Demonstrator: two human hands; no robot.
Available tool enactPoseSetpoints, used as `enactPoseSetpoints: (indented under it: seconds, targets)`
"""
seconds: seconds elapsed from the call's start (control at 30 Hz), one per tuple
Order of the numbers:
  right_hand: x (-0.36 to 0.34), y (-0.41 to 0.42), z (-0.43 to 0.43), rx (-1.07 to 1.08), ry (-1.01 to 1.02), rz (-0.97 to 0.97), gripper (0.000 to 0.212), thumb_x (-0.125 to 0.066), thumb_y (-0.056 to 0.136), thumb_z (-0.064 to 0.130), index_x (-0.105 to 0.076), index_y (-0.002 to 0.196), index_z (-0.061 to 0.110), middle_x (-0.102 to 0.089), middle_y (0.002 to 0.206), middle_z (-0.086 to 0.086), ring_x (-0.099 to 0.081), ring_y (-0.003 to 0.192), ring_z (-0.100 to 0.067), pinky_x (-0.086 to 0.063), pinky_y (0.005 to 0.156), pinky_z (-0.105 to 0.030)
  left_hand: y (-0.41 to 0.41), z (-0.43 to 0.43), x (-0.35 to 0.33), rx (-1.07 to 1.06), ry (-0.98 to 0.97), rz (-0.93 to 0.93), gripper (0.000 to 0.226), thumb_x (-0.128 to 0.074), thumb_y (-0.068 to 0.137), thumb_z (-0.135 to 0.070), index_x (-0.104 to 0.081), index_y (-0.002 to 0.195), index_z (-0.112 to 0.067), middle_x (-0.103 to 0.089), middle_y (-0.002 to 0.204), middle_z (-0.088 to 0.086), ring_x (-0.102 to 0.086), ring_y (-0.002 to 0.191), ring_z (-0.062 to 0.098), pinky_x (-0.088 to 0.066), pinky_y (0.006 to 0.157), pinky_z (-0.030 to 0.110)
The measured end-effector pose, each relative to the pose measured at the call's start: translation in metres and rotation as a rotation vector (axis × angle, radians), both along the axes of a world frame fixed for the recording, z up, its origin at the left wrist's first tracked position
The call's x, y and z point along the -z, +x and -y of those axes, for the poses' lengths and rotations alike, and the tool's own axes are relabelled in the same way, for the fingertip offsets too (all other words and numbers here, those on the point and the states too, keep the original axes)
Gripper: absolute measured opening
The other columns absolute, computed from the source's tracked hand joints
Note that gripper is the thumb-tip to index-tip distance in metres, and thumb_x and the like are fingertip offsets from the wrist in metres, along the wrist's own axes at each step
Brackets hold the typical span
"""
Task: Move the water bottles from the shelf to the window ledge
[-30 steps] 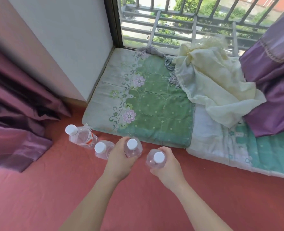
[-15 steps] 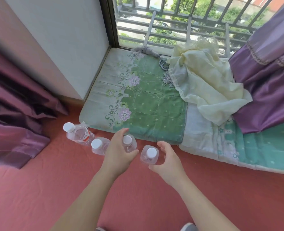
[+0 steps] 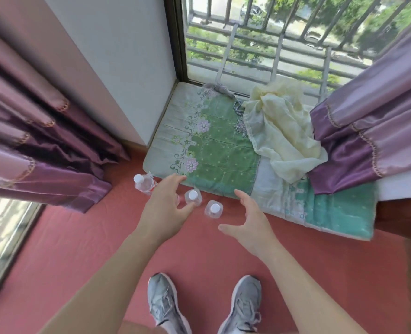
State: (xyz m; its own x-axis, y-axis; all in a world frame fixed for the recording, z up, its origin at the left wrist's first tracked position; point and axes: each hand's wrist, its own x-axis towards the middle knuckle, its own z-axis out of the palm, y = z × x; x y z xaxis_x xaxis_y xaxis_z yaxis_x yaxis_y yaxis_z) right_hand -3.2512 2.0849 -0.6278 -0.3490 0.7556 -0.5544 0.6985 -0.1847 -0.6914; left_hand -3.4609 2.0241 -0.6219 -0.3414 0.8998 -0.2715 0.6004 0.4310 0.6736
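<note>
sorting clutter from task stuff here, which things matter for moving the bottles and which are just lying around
Belongs to the job:
- three water bottles in view: left, middle, right
- left hand and right hand, both open, holding nothing

Just lying about:
- green floral mat
- cream cloth
- purple curtains
- grey shoes

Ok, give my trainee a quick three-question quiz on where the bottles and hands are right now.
1. True or false: the right hand grips a bottle.
2. How many white bottle caps are visible? A) two B) three C) five
3. Fill in: the bottles stand on the red surface beside the green ____.

Key:
1. False; both it and the left hand are open, above the bottles.
2. B: left bottle, middle bottle, right bottle. The left hand may hide more.
3. Cushion.
</note>
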Motion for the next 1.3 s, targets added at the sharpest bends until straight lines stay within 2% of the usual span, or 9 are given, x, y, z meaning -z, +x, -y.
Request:
enactPoseSetpoints:
  seconds: [0.17,0.27,0.37,0.53,0.63,0.8,0.9,1.03,1.3]
  targets:
    - [-0.136,-0.001,-0.008,-0.003,0.065,0.044,0.067,-0.065,0.089,0.042,-0.037,0.148,0.029,-0.040,0.150,0.013,-0.040,0.136,-0.007,-0.032,0.103,-0.023,0.000,-0.011,-0.117,0.056,-0.034,-0.132,0.053,-0.061,0.092,-0.036,-0.049,0.140,-0.016,-0.052,0.132,-0.004,-0.046,0.118,0.017,-0.031,0.100,0.028]
    - [-0.209,0.000,-0.016,-0.060,0.157,0.102,0.053,-0.054,0.098,0.039,-0.041,0.147,0.025,-0.043,0.150,0.008,-0.037,0.138,-0.010,-0.029,0.107,-0.024,0.006,-0.017,-0.183,0.066,-0.037,-0.227,0.052,-0.046,0.092,-0.044,-0.053,0.134,-0.014,-0.055,0.131,0.003,-0.039,0.127,0.024,-0.025,0.106,0.035]
    - [-0.277,0.002,-0.019,-0.150,0.236,0.174,0.047,-0.046,0.102,0.038,-0.043,0.146,0.022,-0.042,0.152,0.005,-0.033,0.141,-0.013,-0.026,0.110,-0.026,0.011,-0.019,-0.246,0.111,-0.083,-0.304,0.055,-0.033,0.092,-0.049,-0.051,0.134,-0.018,-0.054,0.136,0.004,-0.041,0.129,0.029,-0.032,0.107,0.048]
    - [-0.370,0.004,-0.026,-0.215,0.375,0.246,0.050,-0.043,0.102,0.037,-0.044,0.148,0.017,-0.037,0.157,0.001,-0.027,0.147,-0.017,-0.024,0.119,-0.035,0.010,-0.019,-0.345,0.126,-0.073,-0.385,0.050,-0.042,0.093,-0.038,-0.049,0.137,-0.015,-0.051,0.137,0.005,-0.039,0.130,0.029,-0.034,0.108,0.050]
    - [-0.418,0.010,-0.031,-0.258,0.443,0.291,0.051,-0.041,0.102,0.036,-0.041,0.149,0.014,-0.037,0.156,-0.002,-0.028,0.146,-0.021,-0.028,0.118,-0.040,0.008,-0.018,-0.397,0.120,-0.102,-0.387,0.050,-0.035,0.092,-0.042,-0.050,0.132,-0.016,-0.052,0.133,0.009,-0.041,0.128,0.031,-0.037,0.105,0.052]
    - [-0.477,0.021,-0.037,-0.296,0.539,0.365,0.052,-0.038,0.102,0.037,-0.039,0.149,0.015,-0.036,0.156,-0.004,-0.031,0.144,-0.026,-0.028,0.116,-0.041,0.013,-0.009,-0.462,0.114,-0.070,-0.386,0.055,-0.038,0.097,-0.038,-0.042,0.146,-0.015,-0.043,0.150,0.008,-0.034,0.141,0.025,-0.029,0.115,0.045]
    - [-0.503,0.026,-0.041,-0.314,0.576,0.401,0.058,-0.027,0.102,0.042,-0.033,0.153,0.015,-0.032,0.159,-0.004,-0.027,0.146,-0.025,-0.024,0.119,-0.041,0.020,-0.010,-0.493,0.134,-0.064,-0.446,0.055,-0.031,0.095,-0.038,-0.049,0.141,-0.013,-0.053,0.135,0.005,-0.044,0.129,0.024,-0.035,0.108,0.044]
    - [-0.527,0.033,-0.045,-0.341,0.650,0.422,0.074,-0.005,0.090,0.050,-0.038,0.146,0.016,-0.042,0.150,-0.003,-0.038,0.138,-0.028,-0.035,0.111,-0.049,0.033,-0.015,-0.525,0.155,-0.028,-0.516,0.056,-0.028,0.092,-0.040,-0.054,0.133,-0.013,-0.058,0.121,0.000,-0.048,0.116,0.023,-0.039,0.098,0.042]
    - [-0.580,0.051,-0.048,-0.370,0.697,0.466,0.048,-0.024,0.103,0.036,-0.047,0.139,0.012,-0.051,0.141,-0.004,-0.043,0.129,-0.027,-0.035,0.109,-0.043,0.056,-0.032,-0.574,0.155,0.042,-0.535,0.051,-0.034,0.103,-0.035,-0.037,0.149,-0.015,-0.036,0.154,0.005,-0.025,0.144,0.022,-0.022,0.118,0.043]
